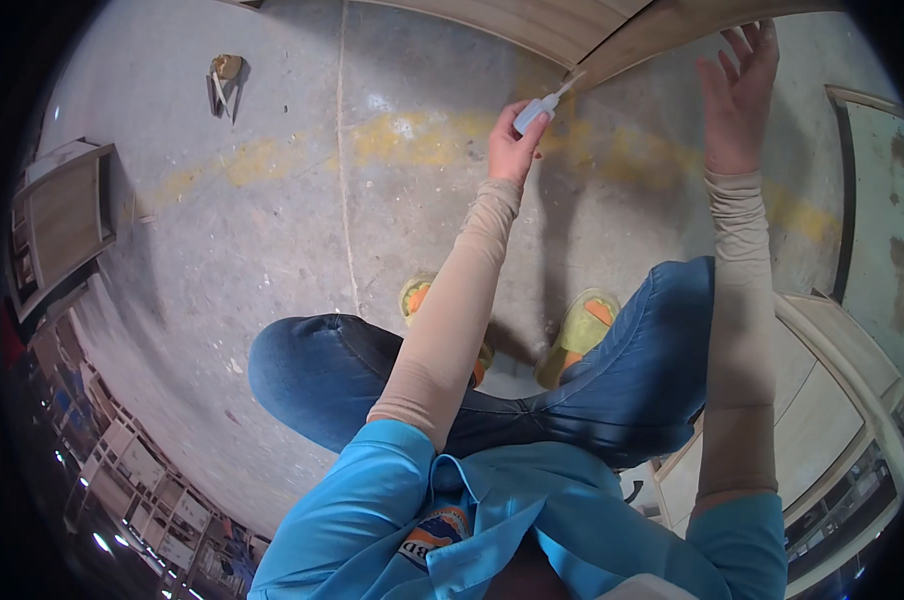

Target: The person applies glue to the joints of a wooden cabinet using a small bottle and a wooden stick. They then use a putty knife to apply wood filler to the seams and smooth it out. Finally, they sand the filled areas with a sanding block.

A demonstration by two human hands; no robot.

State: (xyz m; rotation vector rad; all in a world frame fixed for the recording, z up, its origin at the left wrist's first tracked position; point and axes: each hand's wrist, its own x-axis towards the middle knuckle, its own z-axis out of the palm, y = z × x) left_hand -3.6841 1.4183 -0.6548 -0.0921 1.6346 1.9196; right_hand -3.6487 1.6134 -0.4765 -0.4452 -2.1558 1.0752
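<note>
My left hand [517, 143] is closed round a small white squeeze bottle [535, 115] with a long thin nozzle. The nozzle points up and right at the lower edge of a wooden furniture piece [612, 62], close to where a dark joint line meets that edge. Whether the tip touches the wood I cannot tell. Over on the right, my right hand [742, 100] is raised with its fingers apart, by the right part of the wooden edge. It holds nothing that I can see, and its fingertips overlap the wood.
A small tool with a round brown top [225, 80] lies on the concrete floor, far left. Wooden cabinets [67, 225] stand at the left. A pale green panel [884, 210] and more wooden furniture [822, 400] are at the right. My sandalled feet are below.
</note>
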